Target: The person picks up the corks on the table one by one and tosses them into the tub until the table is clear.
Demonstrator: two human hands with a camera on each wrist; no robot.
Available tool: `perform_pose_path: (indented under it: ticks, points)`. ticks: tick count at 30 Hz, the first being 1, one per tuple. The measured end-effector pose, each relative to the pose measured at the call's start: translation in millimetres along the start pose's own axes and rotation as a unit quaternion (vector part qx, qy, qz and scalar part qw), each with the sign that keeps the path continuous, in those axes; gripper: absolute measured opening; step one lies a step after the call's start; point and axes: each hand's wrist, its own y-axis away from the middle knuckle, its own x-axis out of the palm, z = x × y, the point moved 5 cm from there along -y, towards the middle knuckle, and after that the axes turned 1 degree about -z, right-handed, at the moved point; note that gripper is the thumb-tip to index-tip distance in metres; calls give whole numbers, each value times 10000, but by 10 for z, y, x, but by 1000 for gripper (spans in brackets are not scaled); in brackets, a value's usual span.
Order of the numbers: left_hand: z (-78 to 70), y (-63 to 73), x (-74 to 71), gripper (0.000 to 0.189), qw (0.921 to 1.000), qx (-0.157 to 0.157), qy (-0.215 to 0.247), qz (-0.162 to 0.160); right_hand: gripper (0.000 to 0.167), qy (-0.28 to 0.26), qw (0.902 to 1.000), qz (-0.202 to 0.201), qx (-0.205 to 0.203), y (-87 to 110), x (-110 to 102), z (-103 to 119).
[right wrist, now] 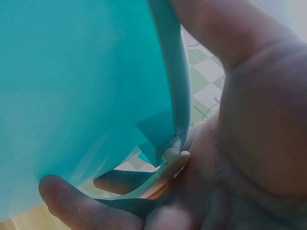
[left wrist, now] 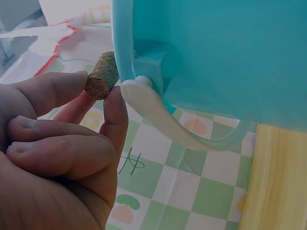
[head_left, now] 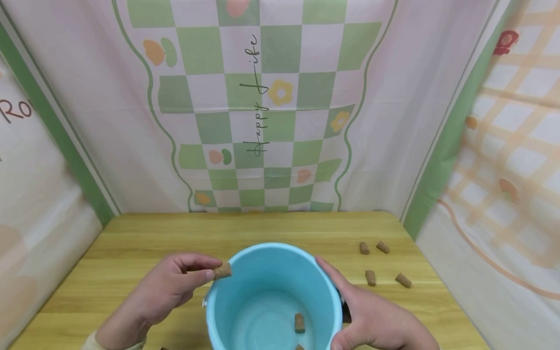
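Between thumb and fingertips, my left hand (head_left: 168,284) pinches a brown cork (head_left: 223,271) right at the left rim of a light blue bucket (head_left: 273,249). The left wrist view shows this cork (left wrist: 100,79) tilted beside the rim, above the pale bucket handle (left wrist: 163,117). On the bucket's right side, my right hand (head_left: 374,313) grips the rim and wall. Its fingers (right wrist: 86,206) reach beneath the handle and against the outer wall in the right wrist view. Inside the bucket lies one cork (head_left: 299,323), and part of another (head_left: 299,347) shows at the frame's bottom edge.
Several loose corks (head_left: 370,278) lie on the wooden table (head_left: 153,233) to the right of the bucket. A green checkered cloth (head_left: 280,126) hangs behind the table's far edge. Printed cloth walls (head_left: 494,194) stand at both sides.
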Motion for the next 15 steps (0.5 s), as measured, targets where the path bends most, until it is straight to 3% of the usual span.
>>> perform_pose_path:
  ticks: [6,15]
  points:
    - [-1,-3,23,30,10000,-35,9,-8,121,92,9992,-114,378,32,-24,-40]
    - [20,-15,37,30,9999,-100,-16,-6,121,-50,9989,-89,459,32,-18,-49]
